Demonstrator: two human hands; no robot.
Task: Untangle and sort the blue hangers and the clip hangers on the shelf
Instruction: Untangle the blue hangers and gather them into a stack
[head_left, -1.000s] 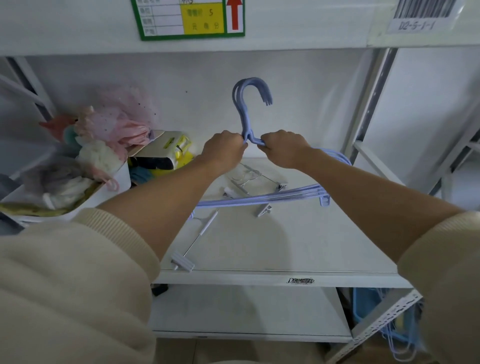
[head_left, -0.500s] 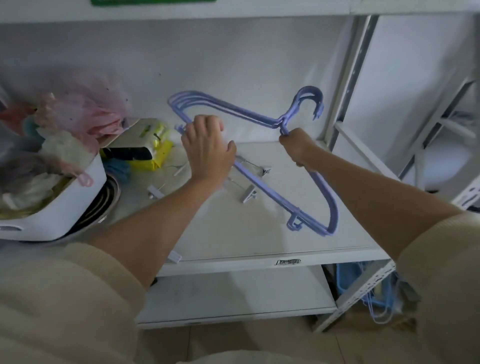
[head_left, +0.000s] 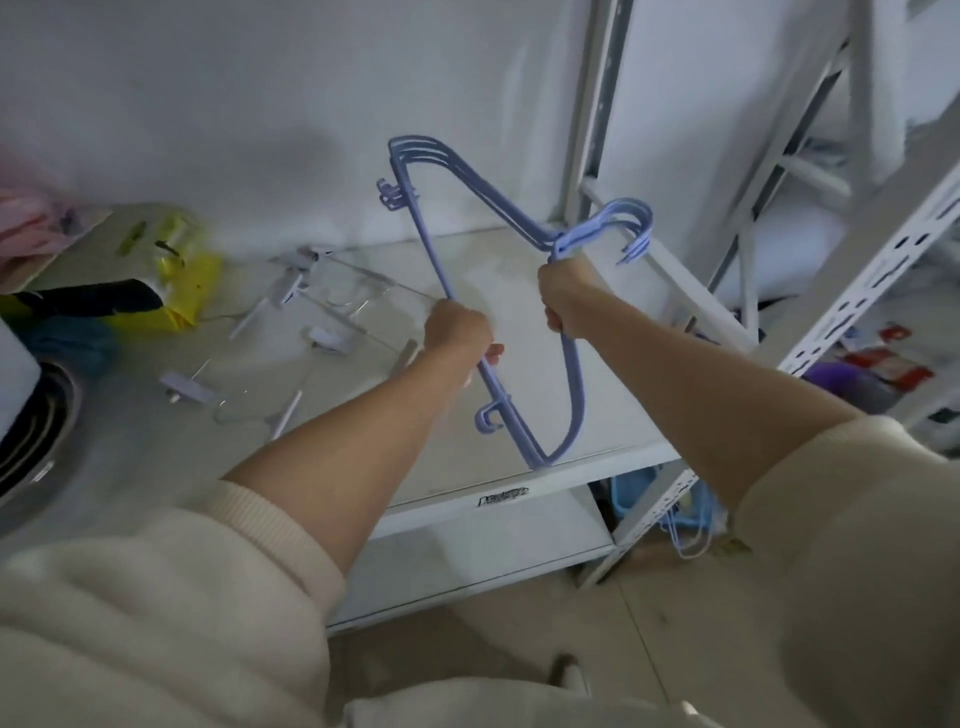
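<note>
- Blue hangers (head_left: 470, 176) bunched in one stack, up in the air at the middle of the frame, tilted so the hooks point to the right.
- Left hand (head_left: 457, 332) curled around the long bottom bar of the stack.
- Right hand (head_left: 569, 299) wrapped tight around the necks, just under the hooks.
- Clip hangers (head_left: 322, 312) flat on the shelf (head_left: 597, 441) at the middle left, thin wire and grey clips, loose and crossing each other.
- Looks like the blue ones are already pulled free from the clip ones, with none of the clips hanging on.
- Step in hand, as a guess: moving the blue stack over to its own spot.
- Next move calls for a flat, open place on the shelf, likely the right side, away from the clips.
- Needs a slow set-down so the stack stays together and no hook catches a wire.
- After that, the clip hangers need picking apart one by one.
- Yellow bag (head_left: 182, 280) and a white box (head_left: 15, 374) at the far left, best left alone.
</note>
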